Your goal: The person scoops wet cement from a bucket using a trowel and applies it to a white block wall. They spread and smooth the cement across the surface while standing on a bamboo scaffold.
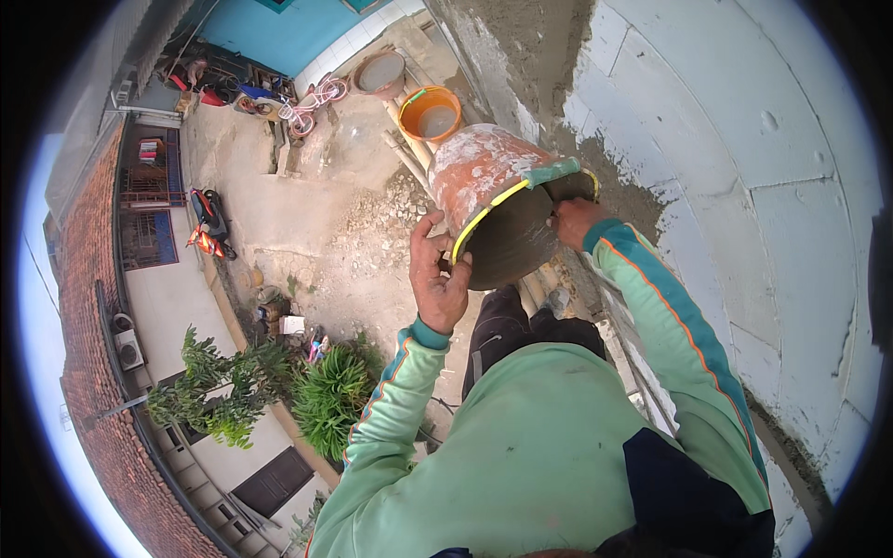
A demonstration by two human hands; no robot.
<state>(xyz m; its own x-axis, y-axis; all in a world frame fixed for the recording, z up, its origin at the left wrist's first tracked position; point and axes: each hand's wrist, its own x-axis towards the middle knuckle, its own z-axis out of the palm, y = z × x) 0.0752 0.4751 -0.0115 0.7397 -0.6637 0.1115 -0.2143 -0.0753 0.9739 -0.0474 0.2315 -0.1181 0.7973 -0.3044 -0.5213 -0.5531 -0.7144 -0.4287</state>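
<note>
A mortar-smeared orange bucket (484, 153) is tipped on its side in front of me, its dark mouth turned toward my body. Its yellow handle (491, 206) with a green grip (552, 173) lies along the rim. My left hand (439, 279) is closed on the left side of the rim, thumb near the inside. On the right side, my right hand (577, 223) is closed at the rim, fingers partly hidden inside the mouth. A grey coating shows on the inner wall. Wet mortar (619, 186) is spread on the block wall (716, 139) close by.
Beyond the bucket stand an orange tub (431, 115) and a round basin (379, 73), by bamboo poles (406, 158). Far below are a pink bicycle (302, 113), a motorbike (212, 225) and green plants (333, 400). The block wall rises along my right.
</note>
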